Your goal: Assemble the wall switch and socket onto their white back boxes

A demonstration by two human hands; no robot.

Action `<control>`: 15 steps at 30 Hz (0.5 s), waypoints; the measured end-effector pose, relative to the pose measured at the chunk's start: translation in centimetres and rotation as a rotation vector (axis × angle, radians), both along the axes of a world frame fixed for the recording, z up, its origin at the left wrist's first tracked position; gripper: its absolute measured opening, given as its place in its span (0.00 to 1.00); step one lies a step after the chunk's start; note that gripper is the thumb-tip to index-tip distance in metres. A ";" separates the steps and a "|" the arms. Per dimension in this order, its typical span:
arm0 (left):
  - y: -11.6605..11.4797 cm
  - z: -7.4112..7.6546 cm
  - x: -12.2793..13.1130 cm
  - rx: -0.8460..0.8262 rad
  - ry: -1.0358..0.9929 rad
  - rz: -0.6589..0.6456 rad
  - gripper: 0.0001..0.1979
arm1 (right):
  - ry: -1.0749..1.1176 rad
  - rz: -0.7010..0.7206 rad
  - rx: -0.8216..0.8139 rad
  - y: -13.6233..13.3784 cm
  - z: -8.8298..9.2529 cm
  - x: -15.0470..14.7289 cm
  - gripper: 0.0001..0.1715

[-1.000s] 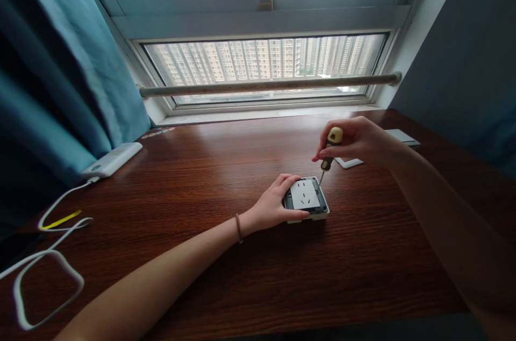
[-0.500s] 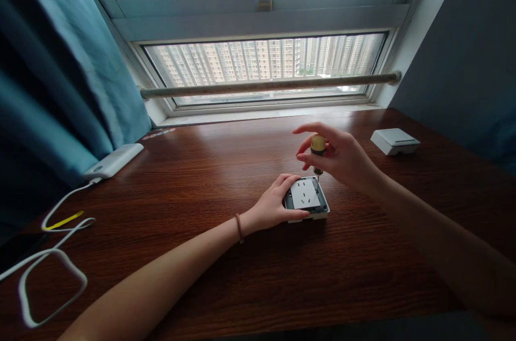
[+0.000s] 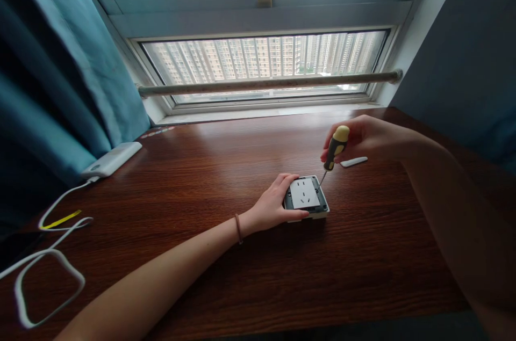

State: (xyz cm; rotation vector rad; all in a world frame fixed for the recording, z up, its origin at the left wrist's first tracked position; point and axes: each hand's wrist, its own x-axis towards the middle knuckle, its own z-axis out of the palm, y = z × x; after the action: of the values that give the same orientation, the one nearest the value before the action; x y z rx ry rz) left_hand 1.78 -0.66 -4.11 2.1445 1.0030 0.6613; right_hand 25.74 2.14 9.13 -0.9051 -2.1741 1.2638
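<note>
My left hand [image 3: 280,201] is closed around the left side of a white wall socket [image 3: 305,194] lying face up on the table, thumb along the near edge and fingers over the far one. Its dark inner frame shows, with no outer cover on it. In my right hand [image 3: 363,137] is a screwdriver [image 3: 335,149] with a yellow and grey handle, gripped by the fingers. The screwdriver leans to the right, its tip at the right side of the socket's frame. Whether the tip sits in a screw is too small to tell.
Just beyond the screwdriver lies a thin white piece [image 3: 355,162], partly behind my right hand. A white power bank [image 3: 113,160] with a white cable [image 3: 52,249] rests at the left by the blue curtain [image 3: 76,51]. A yellow strip [image 3: 62,219] lies near the cable.
My right hand has shifted to the right and changed its grip, tilting the screwdriver from nearly upright to leaning right. It now covers the white box and uncovers the thin white piece. My left hand stays.
</note>
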 end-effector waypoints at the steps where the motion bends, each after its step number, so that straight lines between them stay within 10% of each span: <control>1: 0.0 0.0 0.0 0.001 0.001 0.000 0.37 | -0.002 -0.023 0.009 0.0 -0.1 -0.1 0.12; 15: -0.1 0.1 0.1 0.013 -0.001 -0.001 0.37 | -0.120 -0.385 0.260 -1.6 -0.8 -2.4 0.14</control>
State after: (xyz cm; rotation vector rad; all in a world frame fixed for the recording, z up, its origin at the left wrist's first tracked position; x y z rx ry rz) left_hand 1.86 -0.80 -4.03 2.1551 1.0000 0.6704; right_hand 23.38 0.55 8.31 -1.2377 -2.0581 0.7426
